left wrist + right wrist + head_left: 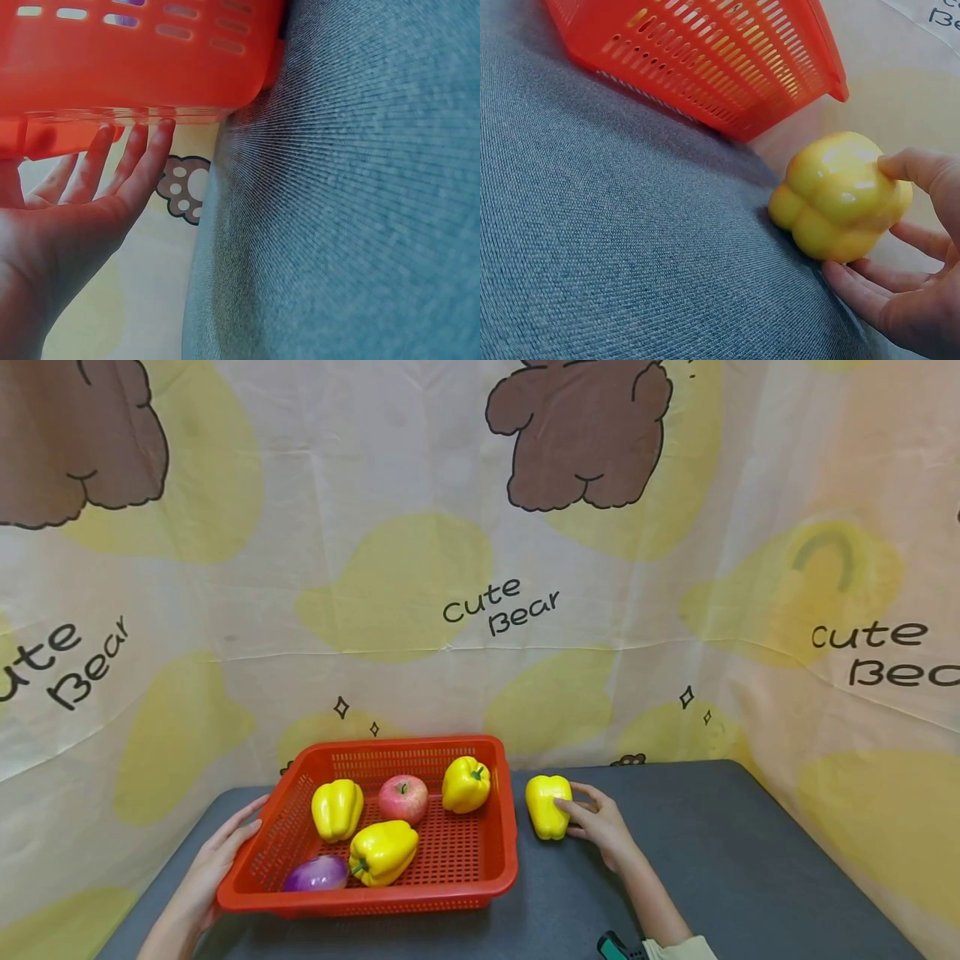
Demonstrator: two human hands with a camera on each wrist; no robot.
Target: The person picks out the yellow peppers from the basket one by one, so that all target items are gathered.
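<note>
A red plastic basket [498, 877] with slotted walls stands on the grey table. My left hand [213, 864] lies along its left side, and in the left wrist view the straight fingers [150, 161] touch the outer wall. Right of the basket, a yellow bell pepper [546, 808] lies on the table. My right hand [603, 828] holds this pepper from its right side, with the thumb [911, 165] on one face and the other fingers around the far side and below. Several yellow bell peppers [382, 853], a red apple [403, 799] and a purple eggplant [318, 873] lie inside the basket.
A grey cloth-covered table [750, 860] extends to the right of my right hand. Behind it hangs a pale curtain [420, 693] with bears, yellow patches and lettering. A dark and green band [615, 947] shows near my right wrist.
</note>
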